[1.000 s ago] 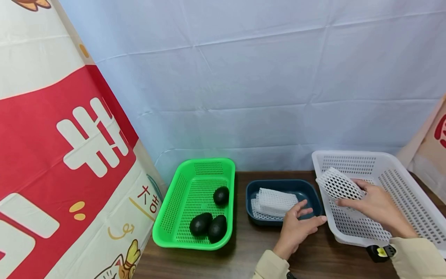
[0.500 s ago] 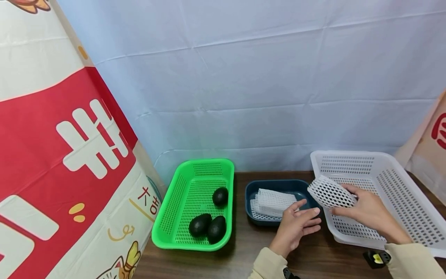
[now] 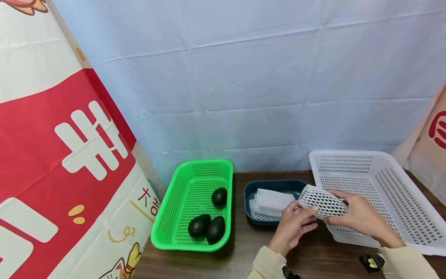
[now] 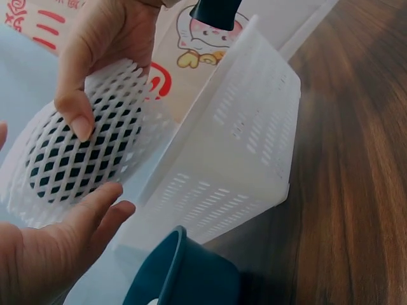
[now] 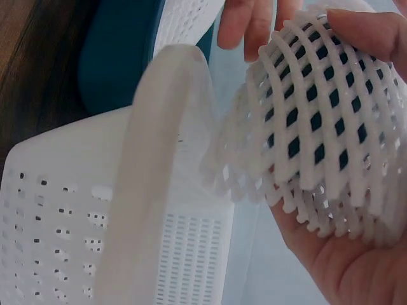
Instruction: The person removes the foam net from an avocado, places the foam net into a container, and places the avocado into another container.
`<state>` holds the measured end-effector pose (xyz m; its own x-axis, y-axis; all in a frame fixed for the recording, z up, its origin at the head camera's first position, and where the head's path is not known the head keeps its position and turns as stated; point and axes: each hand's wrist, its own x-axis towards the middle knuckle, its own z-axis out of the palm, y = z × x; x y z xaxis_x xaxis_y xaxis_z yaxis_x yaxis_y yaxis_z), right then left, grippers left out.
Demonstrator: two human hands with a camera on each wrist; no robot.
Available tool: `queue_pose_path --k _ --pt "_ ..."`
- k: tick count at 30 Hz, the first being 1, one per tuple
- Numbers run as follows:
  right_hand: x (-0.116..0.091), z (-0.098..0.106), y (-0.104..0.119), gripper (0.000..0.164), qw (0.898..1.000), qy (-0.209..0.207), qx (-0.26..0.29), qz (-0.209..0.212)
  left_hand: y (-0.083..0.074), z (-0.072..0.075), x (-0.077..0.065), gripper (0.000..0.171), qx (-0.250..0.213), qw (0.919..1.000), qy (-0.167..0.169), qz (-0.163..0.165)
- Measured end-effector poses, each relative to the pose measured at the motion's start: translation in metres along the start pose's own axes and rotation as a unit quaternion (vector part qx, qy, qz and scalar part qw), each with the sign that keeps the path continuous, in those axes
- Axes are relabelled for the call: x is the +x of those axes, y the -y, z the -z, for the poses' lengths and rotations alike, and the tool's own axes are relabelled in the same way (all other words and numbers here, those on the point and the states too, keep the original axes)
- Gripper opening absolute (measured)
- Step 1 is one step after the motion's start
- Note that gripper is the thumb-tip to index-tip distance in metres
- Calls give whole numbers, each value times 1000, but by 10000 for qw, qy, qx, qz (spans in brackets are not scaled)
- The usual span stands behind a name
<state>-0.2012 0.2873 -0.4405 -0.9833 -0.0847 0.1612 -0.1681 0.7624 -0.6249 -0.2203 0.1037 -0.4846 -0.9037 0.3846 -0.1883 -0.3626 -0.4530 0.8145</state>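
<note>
My right hand [image 3: 360,215] grips a dark avocado in a white foam net sleeve [image 3: 322,202], in front of the white basket's near left side. Dark skin shows through the mesh in both wrist views; loose net extends past the fruit. My left hand [image 3: 290,226] is at the sleeve's left end, fingers fairly straight and close around it. In the left wrist view, left fingers [image 4: 102,206] reach the net's lower edge; whether they press on it is unclear. Folded foam nets [image 3: 273,201] lie in the dark blue tray [image 3: 265,223] behind the left hand.
A green basket [image 3: 156,228] at left holds three dark avocados [image 3: 215,230]. The white basket [image 3: 411,190] stands on the right. All rest on a brown wooden table [image 3: 240,259], with a pale cloth [image 3: 223,85] behind and a printed cloth [image 3: 52,155] at left.
My right hand has brought the netted avocado left and toward me, out from over the white basket. It has come up to my left hand, which has barely moved.
</note>
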Motion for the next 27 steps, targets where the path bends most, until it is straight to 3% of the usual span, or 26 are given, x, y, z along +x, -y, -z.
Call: queue_pose_path --k 5,10,18,23,27 --pt "0 -6 4 79 9998 35 130 172 2 -1 0 38 -32 9997 89 -232" --pt "0 -8 9 77 9990 67 177 394 3 -1 0 37 -91 9989 -127 -444" --pt "0 -9 13 77 9980 137 314 531 0 1 -1 38 -150 9985 -298 -431" --pt "-2 -10 12 79 9955 262 774 471 -1 3 -1 40 -87 9988 -303 -373" --pt "-4 -10 13 79 9877 430 1467 337 -3 5 -1 41 -78 9988 -214 -424"
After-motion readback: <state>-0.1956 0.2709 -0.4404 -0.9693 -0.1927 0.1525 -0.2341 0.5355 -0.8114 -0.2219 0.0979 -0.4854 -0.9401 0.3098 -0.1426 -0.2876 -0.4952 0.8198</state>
